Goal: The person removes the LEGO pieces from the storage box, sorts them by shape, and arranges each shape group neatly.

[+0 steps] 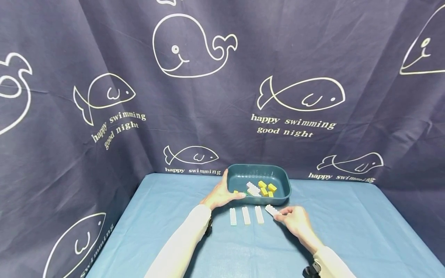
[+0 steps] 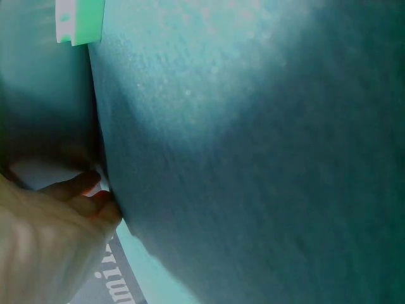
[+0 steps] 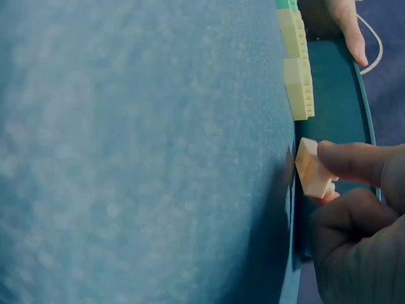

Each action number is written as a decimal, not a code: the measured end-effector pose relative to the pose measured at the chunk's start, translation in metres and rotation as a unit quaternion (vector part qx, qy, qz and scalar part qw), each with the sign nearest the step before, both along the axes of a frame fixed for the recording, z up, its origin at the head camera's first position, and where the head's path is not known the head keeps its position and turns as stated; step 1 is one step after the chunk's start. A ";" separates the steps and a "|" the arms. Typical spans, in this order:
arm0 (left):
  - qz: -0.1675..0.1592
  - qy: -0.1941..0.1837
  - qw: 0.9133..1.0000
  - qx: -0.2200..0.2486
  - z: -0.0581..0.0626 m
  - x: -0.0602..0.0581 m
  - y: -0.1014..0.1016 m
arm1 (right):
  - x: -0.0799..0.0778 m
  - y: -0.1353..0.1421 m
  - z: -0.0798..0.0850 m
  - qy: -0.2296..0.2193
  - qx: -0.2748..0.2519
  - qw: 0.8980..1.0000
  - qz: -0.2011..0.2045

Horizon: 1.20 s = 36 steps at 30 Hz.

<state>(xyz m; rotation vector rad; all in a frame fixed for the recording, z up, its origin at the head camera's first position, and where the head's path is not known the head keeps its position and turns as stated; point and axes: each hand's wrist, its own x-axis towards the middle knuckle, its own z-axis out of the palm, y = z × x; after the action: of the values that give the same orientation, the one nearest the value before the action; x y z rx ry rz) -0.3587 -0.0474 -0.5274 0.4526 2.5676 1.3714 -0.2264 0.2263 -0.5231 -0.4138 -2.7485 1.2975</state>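
Head view: state the grip of each hand.

Right hand [image 1: 295, 220]: gripping. Thumb and fingers pinch a pale block strip [image 1: 271, 210] by its nearer, right-hand end. Left hand [image 1: 221, 195]: holding the bin [image 1: 265, 200] at its left front corner, thumb over the front rim, fingers along the outside of the left wall.

Which relation governs the coming move?

In my judgement, the slant of the held strip against the row. Its long axis runs obliquely, far end to the left, near end to the right under the fingertips. The left strip [image 1: 233, 216], middle strip [image 1: 246, 216] and right strip [image 1: 259, 215] on the table [image 1: 347, 227] point more nearly straight away from the person.

Nearer hand?

The right, which has the strip. The left is well apart from it, beyond the row.

Position relative to the grip?

The strip projects forward and leftward from the fingertips, its free end just beside the right strip, short of the bin's front wall.

Contact with the table?

Cannot tell. The right wrist view shows the strip close to the cloth, but not whether it touches.
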 end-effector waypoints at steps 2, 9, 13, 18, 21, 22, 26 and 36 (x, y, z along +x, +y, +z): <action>0.002 -0.002 1.000 0.000 0.001 0.000 0.000 | 0.000 -0.001 0.000 0.002 0.015 1.000 -0.002; 0.001 0.002 1.000 0.000 -0.002 -0.001 -0.001 | 0.000 -0.006 0.002 0.003 0.061 0.998 0.005; -0.001 0.003 1.000 0.002 -0.003 -0.002 -0.001 | -0.001 -0.007 0.002 -0.004 0.079 0.997 0.007; -0.002 -0.001 1.000 0.000 -0.004 -0.003 -0.001 | -0.020 0.013 -0.042 -0.004 0.091 0.996 0.014; 0.002 -0.001 1.000 -0.004 -0.004 -0.004 0.000 | -0.032 0.024 -0.065 0.000 0.099 0.995 0.018; 0.002 -0.001 1.000 -0.004 -0.004 -0.003 0.000 | -0.032 0.024 -0.065 0.000 0.099 0.995 0.017; -0.003 0.001 1.000 -0.007 -0.003 -0.003 0.001 | -0.030 0.023 -0.063 0.001 0.102 0.995 0.017; -0.004 0.000 1.000 -0.009 0.001 0.000 -0.002 | -0.026 0.013 -0.055 0.001 0.108 0.994 0.030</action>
<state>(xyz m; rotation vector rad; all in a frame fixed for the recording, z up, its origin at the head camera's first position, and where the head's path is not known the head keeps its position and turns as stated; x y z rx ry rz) -0.3591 -0.0494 -0.5260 0.4584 2.5740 1.3444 -0.2526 0.2393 -0.5785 -0.3154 -2.8792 0.9955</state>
